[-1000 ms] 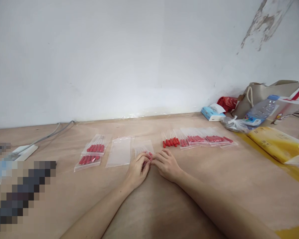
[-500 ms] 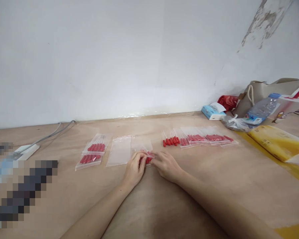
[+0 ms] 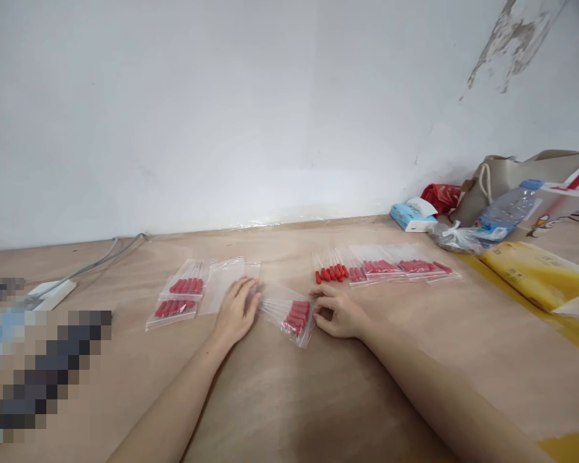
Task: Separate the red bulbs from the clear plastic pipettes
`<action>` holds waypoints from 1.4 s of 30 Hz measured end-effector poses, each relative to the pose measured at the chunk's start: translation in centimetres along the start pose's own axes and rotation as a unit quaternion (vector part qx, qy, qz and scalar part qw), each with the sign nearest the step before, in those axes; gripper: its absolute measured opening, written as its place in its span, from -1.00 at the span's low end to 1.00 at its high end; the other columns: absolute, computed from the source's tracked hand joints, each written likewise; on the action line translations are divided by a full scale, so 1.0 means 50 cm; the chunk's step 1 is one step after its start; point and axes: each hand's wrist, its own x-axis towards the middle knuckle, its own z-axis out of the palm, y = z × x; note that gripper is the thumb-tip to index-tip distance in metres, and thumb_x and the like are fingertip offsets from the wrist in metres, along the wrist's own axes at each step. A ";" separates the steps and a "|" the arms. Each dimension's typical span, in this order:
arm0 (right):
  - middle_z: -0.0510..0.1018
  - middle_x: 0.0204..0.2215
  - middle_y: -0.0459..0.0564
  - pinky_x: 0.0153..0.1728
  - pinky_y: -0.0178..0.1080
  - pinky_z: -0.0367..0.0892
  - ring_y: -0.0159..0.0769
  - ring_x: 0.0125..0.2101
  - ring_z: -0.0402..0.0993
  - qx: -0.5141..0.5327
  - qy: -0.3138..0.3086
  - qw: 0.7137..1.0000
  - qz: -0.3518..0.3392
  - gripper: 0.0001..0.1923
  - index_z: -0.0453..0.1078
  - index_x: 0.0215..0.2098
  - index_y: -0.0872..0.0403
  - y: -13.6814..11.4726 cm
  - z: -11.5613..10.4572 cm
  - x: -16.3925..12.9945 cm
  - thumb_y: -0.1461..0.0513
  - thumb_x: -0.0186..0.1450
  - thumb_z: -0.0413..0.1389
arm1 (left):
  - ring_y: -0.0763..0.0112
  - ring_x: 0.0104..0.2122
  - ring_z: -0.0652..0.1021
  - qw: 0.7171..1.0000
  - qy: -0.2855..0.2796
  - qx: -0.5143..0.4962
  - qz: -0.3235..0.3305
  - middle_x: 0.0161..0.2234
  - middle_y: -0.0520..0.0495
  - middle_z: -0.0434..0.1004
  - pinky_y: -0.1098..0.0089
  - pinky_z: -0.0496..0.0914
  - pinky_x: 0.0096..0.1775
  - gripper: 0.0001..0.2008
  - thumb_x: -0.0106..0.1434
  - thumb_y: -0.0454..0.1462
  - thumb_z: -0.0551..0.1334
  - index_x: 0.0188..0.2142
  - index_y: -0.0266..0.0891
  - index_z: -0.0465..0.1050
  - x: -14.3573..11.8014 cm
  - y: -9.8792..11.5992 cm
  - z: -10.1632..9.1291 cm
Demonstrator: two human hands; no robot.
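Brown desk (image 3: 280,399), smooth, against a white wall (image 3: 222,128); a clear filled bag (image 3: 289,315) lies flat between the hands, pale thin stems fanned, rounded red ends bunched. Left of the filled bag, left hand (image 3: 236,308) with fingers loosely curved over flat clear bags (image 3: 215,286), grip uncertain; right of it, right hand (image 3: 340,312), fingers partly open beside its edge, contact uncertain. Versus half a second earlier: hands farther apart, filled bag uncovered and turned.
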 end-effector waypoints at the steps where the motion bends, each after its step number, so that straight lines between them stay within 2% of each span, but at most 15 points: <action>1: 0.41 -0.25 0.05 -0.28 -0.26 0.32 -0.33 -0.27 0.38 -0.024 0.008 1.000 0.000 -0.94 0.34 -0.56 0.10 -0.001 0.002 0.001 0.36 0.04 0.07 | 0.26 0.10 0.26 0.999 -0.028 -0.014 0.025 0.04 -0.16 0.31 0.16 0.17 0.09 -0.65 0.27 -0.20 0.01 0.03 -0.22 0.25 0.000 0.012 0.001; 4: 0.42 -0.34 0.00 -0.26 -0.21 0.25 -0.31 -0.30 0.33 -0.091 0.036 0.995 0.011 -0.96 0.37 -0.54 0.09 -0.005 0.007 0.002 0.33 0.04 0.10 | 0.30 0.14 0.21 0.986 -0.133 -0.039 0.093 0.09 -0.12 0.26 0.13 0.07 0.16 -0.60 0.29 -0.20 0.00 0.11 -0.19 0.17 -0.004 0.050 0.009; 6: 0.41 -0.39 -0.02 -0.30 -0.22 0.22 -0.32 -0.34 0.31 -0.113 0.052 0.992 0.032 -0.95 0.41 -0.51 0.08 -0.006 0.008 0.001 0.33 0.05 0.11 | 0.30 0.13 0.23 0.980 -0.160 -0.041 0.113 0.06 -0.11 0.31 0.09 0.01 0.17 -0.61 0.29 -0.20 0.00 0.10 -0.18 0.18 -0.012 0.070 0.012; 8: 0.39 -0.44 -0.03 -0.33 -0.24 0.18 -0.34 -0.37 0.29 -0.126 0.061 0.989 0.052 -0.93 0.45 -0.47 0.07 -0.006 0.008 0.001 0.32 0.08 0.12 | 0.27 0.11 0.25 0.979 -0.162 -0.043 0.118 0.03 -0.12 0.34 0.06 0.02 0.17 -0.62 0.28 -0.20 0.02 0.08 -0.17 0.22 -0.023 0.083 0.011; 10: 0.37 -0.47 -0.05 -0.35 -0.25 0.15 -0.35 -0.40 0.27 -0.142 0.055 0.986 0.062 -0.92 0.48 -0.45 0.03 -0.007 0.006 0.000 0.28 0.11 0.13 | 0.25 0.09 0.29 0.978 -0.165 -0.052 0.116 0.04 -0.15 0.33 0.08 0.11 0.13 -0.61 0.26 -0.20 0.05 0.08 -0.15 0.22 -0.036 0.091 0.005; 13: 0.38 -0.51 -0.09 -0.36 -0.28 0.10 -0.37 -0.41 0.28 -0.156 -0.001 0.985 0.068 -0.90 0.49 -0.40 -0.04 -0.011 0.002 0.001 0.21 0.17 0.11 | 0.24 0.03 0.34 0.977 -0.170 -0.084 0.100 0.03 -0.18 0.32 0.17 0.26 0.04 -0.59 0.24 -0.21 0.08 0.09 -0.14 0.20 -0.054 0.094 -0.004; 15: 0.42 -0.54 -0.12 -0.37 -0.29 0.09 -0.39 -0.43 0.32 -0.135 -0.036 0.988 0.071 -0.88 0.47 -0.37 -0.06 -0.016 0.000 0.003 0.17 0.22 0.08 | 0.24 0.00 0.36 0.978 -0.161 -0.104 0.086 0.01 -0.18 0.33 0.19 0.29 0.01 -0.58 0.23 -0.21 0.10 0.08 -0.15 0.20 -0.061 0.093 -0.006; 18: 0.46 -0.54 -0.15 -0.37 -0.32 0.14 -0.42 -0.47 0.34 -0.054 -0.046 0.995 0.072 -0.84 0.44 -0.25 -0.03 -0.026 0.003 0.006 0.15 0.23 0.07 | 0.24 -0.03 0.38 0.980 -0.144 -0.121 0.069 -0.02 -0.16 0.35 0.22 0.32 -0.02 -0.58 0.21 -0.21 0.12 0.08 -0.15 0.19 -0.062 0.090 -0.006; 22: 0.50 -0.33 -0.06 -0.32 -0.33 0.26 -0.38 -0.35 0.39 0.123 -0.035 0.989 0.077 -0.73 0.38 -0.09 0.03 -0.030 0.016 0.009 0.22 0.29 -0.05 | 0.27 -0.08 0.41 0.979 -0.143 -0.135 0.049 -0.06 -0.13 0.37 0.28 0.34 -0.08 -0.58 0.21 -0.20 0.12 0.07 -0.13 0.18 -0.056 0.092 -0.009; 24: 0.51 -0.30 -0.06 -0.31 -0.31 0.29 -0.35 -0.31 0.40 0.179 -0.019 0.977 0.110 -0.70 0.40 -0.11 0.03 -0.027 0.026 0.008 0.22 0.29 -0.10 | 0.26 -0.09 0.41 0.979 -0.142 -0.137 0.047 -0.08 -0.12 0.38 0.28 0.34 -0.08 -0.59 0.20 -0.20 0.12 0.06 -0.13 0.20 -0.055 0.093 -0.012; 28: 0.46 -0.55 -0.16 -0.52 -0.36 0.23 -0.42 -0.55 0.31 0.174 -0.006 0.966 0.190 -0.74 0.44 -0.17 0.02 -0.022 0.040 0.006 0.17 0.23 0.01 | 0.26 -0.10 0.42 0.979 -0.140 -0.136 0.053 -0.08 -0.12 0.39 0.27 0.34 -0.09 -0.57 0.20 -0.20 0.13 0.07 -0.14 0.18 -0.060 0.091 -0.011; 31: 0.36 -0.64 -0.19 -0.59 -0.40 0.13 -0.48 -0.62 0.18 0.170 -0.014 0.966 0.195 -0.81 0.48 -0.30 0.06 -0.029 0.034 0.009 0.16 0.16 0.10 | 0.26 -0.08 0.42 0.980 -0.140 -0.134 0.048 -0.05 -0.12 0.39 0.26 0.34 -0.07 -0.56 0.20 -0.20 0.14 0.08 -0.14 0.18 -0.064 0.087 -0.008; 33: 0.36 -0.61 -0.18 -0.58 -0.41 0.12 -0.49 -0.60 0.19 0.162 -0.021 0.969 0.185 -0.84 0.47 -0.35 0.06 -0.036 0.025 0.013 0.19 0.10 0.16 | 0.27 -0.06 0.42 0.980 -0.138 -0.137 0.044 -0.02 -0.11 0.38 0.27 0.34 -0.05 -0.56 0.21 -0.20 0.13 0.09 -0.13 0.17 -0.065 0.085 -0.007; 36: 0.43 -0.48 -0.14 -0.48 -0.39 0.20 -0.45 -0.50 0.28 0.146 -0.038 0.974 0.169 -0.79 0.45 -0.34 0.05 -0.044 0.016 0.016 0.22 0.02 0.23 | 0.30 -0.03 0.40 0.979 -0.135 -0.145 0.051 0.00 -0.08 0.37 0.27 0.32 -0.02 -0.58 0.22 -0.22 0.12 0.08 -0.11 0.17 -0.064 0.085 -0.007; 42: 0.48 -0.40 -0.08 -0.35 -0.32 0.28 -0.38 -0.39 0.38 0.205 -0.047 0.957 0.200 -0.78 0.35 -0.31 0.11 -0.040 0.020 0.015 0.20 0.07 0.17 | 0.31 -0.04 0.40 0.979 -0.127 -0.147 0.056 -0.02 -0.10 0.37 0.27 0.32 -0.03 -0.60 0.22 -0.22 0.13 0.06 -0.15 0.20 -0.062 0.087 -0.008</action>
